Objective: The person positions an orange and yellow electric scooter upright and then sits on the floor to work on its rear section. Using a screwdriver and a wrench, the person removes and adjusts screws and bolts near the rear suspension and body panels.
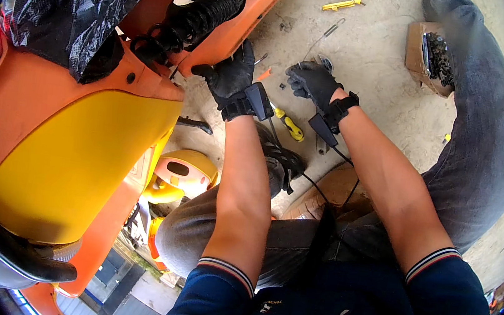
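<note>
My left hand (231, 78), in a black glove, is beside the lower edge of the orange body panel (216, 43) of a vehicle, thumb and fingers apart. A black coil spring (196, 21) shows through the panel's opening near it. Over the floor, my right hand (314, 83), also gloved, has its fingers curled in. From its fingertips extends a thin metal rod (326, 35) with a narrow looped end. Between my forearms lies a yellow and black screwdriver (288, 125). A small orange piece (265, 74) is on the floor between the hands.
A cardboard box (415, 55) of small dark parts stands by my right leg. Yellow pieces (345, 5) lie at the far side of the floor. Black plastic (79, 4) covers part of the vehicle. A yellow and white part (186, 169) sits near my left knee. Cables run from my wrist devices.
</note>
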A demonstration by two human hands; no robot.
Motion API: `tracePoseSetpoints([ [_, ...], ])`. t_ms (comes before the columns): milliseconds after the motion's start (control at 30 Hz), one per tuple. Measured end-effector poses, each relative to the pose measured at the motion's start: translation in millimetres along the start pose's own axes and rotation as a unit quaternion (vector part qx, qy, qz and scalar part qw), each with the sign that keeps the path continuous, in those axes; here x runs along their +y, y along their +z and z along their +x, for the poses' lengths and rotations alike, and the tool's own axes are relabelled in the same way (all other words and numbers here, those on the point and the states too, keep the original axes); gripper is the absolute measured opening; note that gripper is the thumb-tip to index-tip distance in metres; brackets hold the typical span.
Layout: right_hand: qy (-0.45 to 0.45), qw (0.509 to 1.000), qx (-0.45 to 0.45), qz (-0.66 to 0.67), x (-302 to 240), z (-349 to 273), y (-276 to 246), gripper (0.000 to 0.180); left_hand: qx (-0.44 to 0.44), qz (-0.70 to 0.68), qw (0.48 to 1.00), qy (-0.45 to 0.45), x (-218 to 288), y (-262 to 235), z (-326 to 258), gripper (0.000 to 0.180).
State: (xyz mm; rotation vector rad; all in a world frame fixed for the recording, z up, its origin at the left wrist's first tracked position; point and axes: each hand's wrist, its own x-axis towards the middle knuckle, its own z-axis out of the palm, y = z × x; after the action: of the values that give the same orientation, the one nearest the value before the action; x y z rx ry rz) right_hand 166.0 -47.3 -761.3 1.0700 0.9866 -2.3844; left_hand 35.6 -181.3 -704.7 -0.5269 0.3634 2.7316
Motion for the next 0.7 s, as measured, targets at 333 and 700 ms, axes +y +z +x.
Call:
tracePoseSetpoints([
  [333, -0.003, 1.000, 0.011, 0.022, 0.2, -0.6, 0.8, 0.013, -0.023, -0.017, 0.999, -0.019, 3.4, -1.9, -0.4, 0.075],
  [700, 0.015, 1.000, 0.002, -0.019, -2.1, -1.3, -4.0, 0.013, -0.015, -0.015, 0.999, -0.039, 7.9, -8.1, 2.8, 0.076],
])
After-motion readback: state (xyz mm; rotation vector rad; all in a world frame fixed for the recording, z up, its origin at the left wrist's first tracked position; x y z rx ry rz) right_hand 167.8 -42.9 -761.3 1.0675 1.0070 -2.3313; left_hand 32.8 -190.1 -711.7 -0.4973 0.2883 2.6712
